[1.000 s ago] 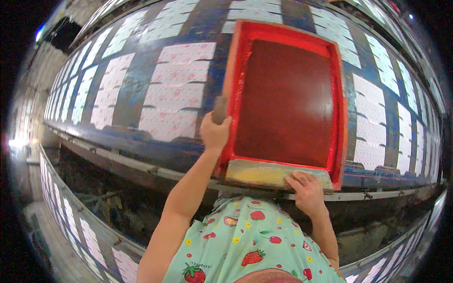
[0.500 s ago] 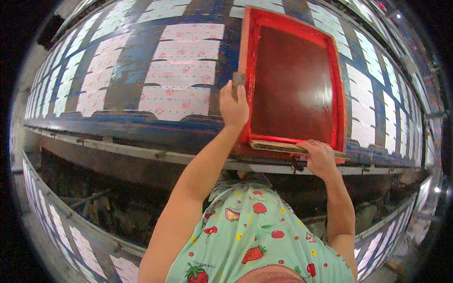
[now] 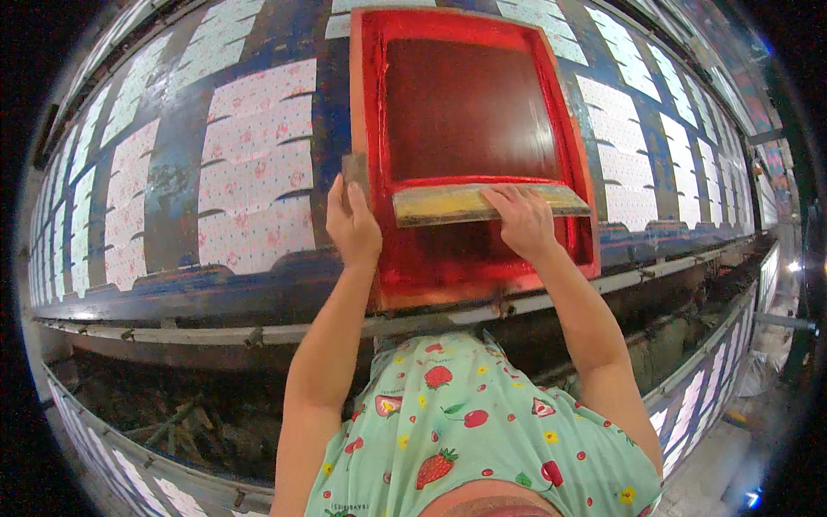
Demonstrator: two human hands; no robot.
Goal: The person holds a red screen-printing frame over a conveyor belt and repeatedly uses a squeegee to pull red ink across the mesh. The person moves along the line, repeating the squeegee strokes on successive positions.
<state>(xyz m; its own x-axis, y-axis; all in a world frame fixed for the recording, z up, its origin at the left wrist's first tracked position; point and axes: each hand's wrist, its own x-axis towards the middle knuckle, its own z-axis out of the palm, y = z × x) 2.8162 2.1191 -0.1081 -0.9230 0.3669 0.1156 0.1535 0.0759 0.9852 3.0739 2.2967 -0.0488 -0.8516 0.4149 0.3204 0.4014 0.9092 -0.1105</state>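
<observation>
- Squeegee [image 3: 439,208] and right hand [image 3: 527,226] are farther up the red screen frame [image 3: 448,21]: half a second ago the blade was at its near end, and now it spans the interior, with dark red surface showing on both sides.
- Its yellowish broad face, nearly edge-on before, now shows clearly.
- Bright red ink [image 3: 482,180] lines its far edge.
- Right grip: fingers bent over the squeegee, closed on it; the thumb is hidden.
- Left hand [image 3: 354,226]: grip closed around a grey-brown block [image 3: 356,170] at the frame's left side, as before.
- Relative to the pink-patterned sheets [image 3: 258,159] on the dark tabletop [image 3: 175,177], the frame appears unmoved.
</observation>
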